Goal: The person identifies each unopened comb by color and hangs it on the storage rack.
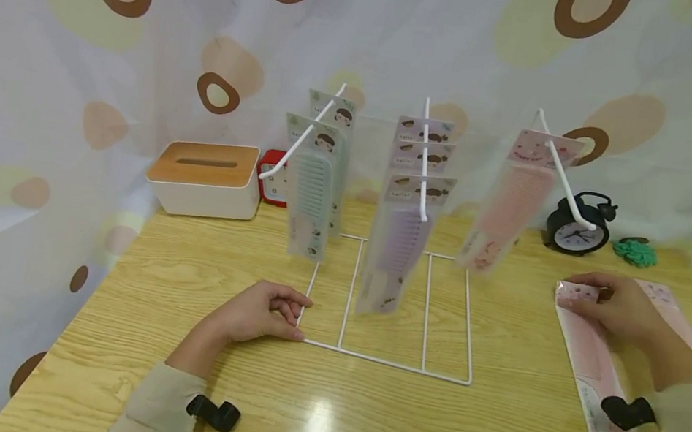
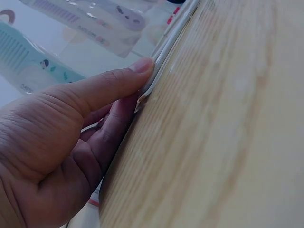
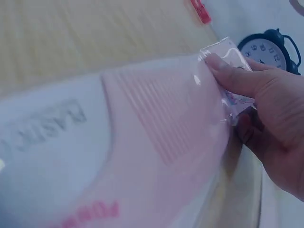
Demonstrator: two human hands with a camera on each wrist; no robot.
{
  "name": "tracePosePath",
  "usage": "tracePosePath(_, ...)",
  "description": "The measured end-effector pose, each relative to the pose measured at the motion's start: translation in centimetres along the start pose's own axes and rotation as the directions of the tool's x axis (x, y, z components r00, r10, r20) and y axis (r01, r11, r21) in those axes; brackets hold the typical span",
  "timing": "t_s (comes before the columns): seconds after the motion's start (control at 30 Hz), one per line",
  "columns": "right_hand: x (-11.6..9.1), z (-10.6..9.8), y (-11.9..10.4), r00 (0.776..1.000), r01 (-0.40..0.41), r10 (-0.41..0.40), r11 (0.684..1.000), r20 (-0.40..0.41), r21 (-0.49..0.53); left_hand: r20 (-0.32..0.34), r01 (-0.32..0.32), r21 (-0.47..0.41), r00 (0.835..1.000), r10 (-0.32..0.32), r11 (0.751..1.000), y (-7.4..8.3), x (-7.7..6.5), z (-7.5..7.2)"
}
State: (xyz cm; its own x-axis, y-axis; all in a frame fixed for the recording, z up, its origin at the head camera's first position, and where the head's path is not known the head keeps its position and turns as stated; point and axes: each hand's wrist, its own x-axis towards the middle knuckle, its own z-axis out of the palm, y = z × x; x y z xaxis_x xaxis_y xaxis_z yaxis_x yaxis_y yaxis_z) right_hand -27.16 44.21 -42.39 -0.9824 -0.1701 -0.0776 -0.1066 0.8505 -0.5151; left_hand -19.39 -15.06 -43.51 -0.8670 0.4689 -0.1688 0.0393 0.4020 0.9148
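At the front left corner of a white wire display rack (image 1: 385, 361), my left hand (image 1: 259, 312) pinches the base wire; the left wrist view shows the thumb on top of it. My right hand (image 1: 621, 314) grips the top end of a packaged pink comb (image 1: 591, 361), thumb over the header card. Another pink package (image 1: 671, 313) lies on the table beyond that hand. On the rack's left hook hang green combs (image 1: 311, 189), on the middle hook several purple combs (image 1: 400, 246), on the right hook a pink comb (image 1: 515, 195).
Behind the rack at left stand a tissue box (image 1: 204, 189) with a wooden lid and a red clock (image 1: 272, 183). A black alarm clock (image 1: 576, 230) and a green crinkled item (image 1: 636, 252) stand at the back right. A patterned curtain (image 1: 396, 46) closes off the back.
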Motion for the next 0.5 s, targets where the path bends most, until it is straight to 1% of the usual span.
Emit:
tracePosePath(0.1, -1.1, 0.2, -0.7, 0.992, -0.120, 0.122, 0.989, -0.012, 0.083, 0.005, -0.007, -0.005, 1.000, 0.007, 1.000, 0.0, 0.1, 0.1)
tracePosePath(0.17, -2.0, 0.0, -1.5, 0.984, -0.167, 0.175, 0.976, -0.047, 0.142, 0.008, -0.009, -0.010, 1.000, 0.009, 1.000, 0.1, 0.0, 0.2)
tracePosePath(0.23, -3.0, -0.5, -2.6, 0.976, -0.165, 0.191, 0.961, -0.102, 0.224, 0.009, -0.009, -0.011, 1.000, 0.009, 1.000, 0.1, 0.0, 0.2)
tracePosePath(0.27, -3.5, -0.8, -3.3, 0.971, -0.149, 0.192, 0.952, -0.141, 0.267, 0.008, -0.007, -0.009, 1.000, 0.007, 1.000, 0.2, 0.0, 0.2)
tracePosePath(0.33, -4.3, -1.4, -5.0, 0.957, -0.104, 0.192, 0.926, -0.217, 0.362, 0.004, -0.005, -0.006, 1.000, 0.005, 1.000, 0.2, 0.0, 0.1)
tracePosePath(0.37, -4.7, -1.7, -5.9, 0.951, -0.064, 0.183, 0.904, -0.247, 0.422, 0.003, -0.005, -0.002, 1.000, 0.005, 1.000, 0.2, 0.0, 0.1)
tracePosePath(0.4, -5.1, -2.0, -6.8, 0.948, -0.005, 0.166, 0.860, -0.271, 0.510, 0.004, -0.005, -0.003, 1.000, 0.005, 1.000, 0.2, -0.1, 0.1)
tracePosePath(0.43, -5.5, -2.2, -7.8, 0.944, 0.062, 0.147, 0.801, -0.296, 0.596, 0.005, -0.005, -0.003, 1.000, 0.005, 1.000, 0.2, -0.1, 0.0)
tracePosePath(0.47, -5.8, -2.4, -8.7, 0.938, 0.140, 0.118, 0.731, -0.326, 0.667, 0.008, -0.006, -0.007, 1.000, 0.006, 1.000, 0.2, -0.1, 0.0)
tracePosePath(0.5, -6.1, -2.5, -9.7, 0.931, 0.229, 0.075, 0.641, -0.357, 0.732, 0.008, -0.007, -0.010, 1.000, 0.007, 1.000, 0.2, -0.1, 0.0)
